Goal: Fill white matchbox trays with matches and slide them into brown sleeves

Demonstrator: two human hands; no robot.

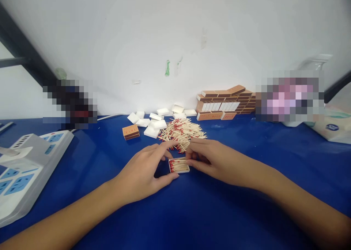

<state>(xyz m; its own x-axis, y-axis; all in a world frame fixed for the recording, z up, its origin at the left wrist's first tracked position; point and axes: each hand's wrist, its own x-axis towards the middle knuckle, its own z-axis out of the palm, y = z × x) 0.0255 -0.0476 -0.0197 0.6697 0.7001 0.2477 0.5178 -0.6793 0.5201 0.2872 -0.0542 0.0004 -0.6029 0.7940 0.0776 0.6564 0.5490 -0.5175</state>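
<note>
A small white matchbox tray [179, 171] lies on the blue table in front of me, with red-tipped matches [178, 165] lined up inside, heads to the left. My left hand [148, 168] steadies the tray at its left end, thumb along the near edge and fingers at the far side. Over the right end of the tray, my right hand [204, 155] has its fingers pinched on matches; the fingertips partly hide what they grip. Just beyond both hands spreads a loose pile of matches [183, 131].
Several empty white trays [156, 125] sit behind the pile, with orange matchboxes [131, 131] at their left. Stacked matchboxes [227, 103] stand against the wall. A power strip [33, 169] occupies the left side; a tissue pack [331, 123] lies far right.
</note>
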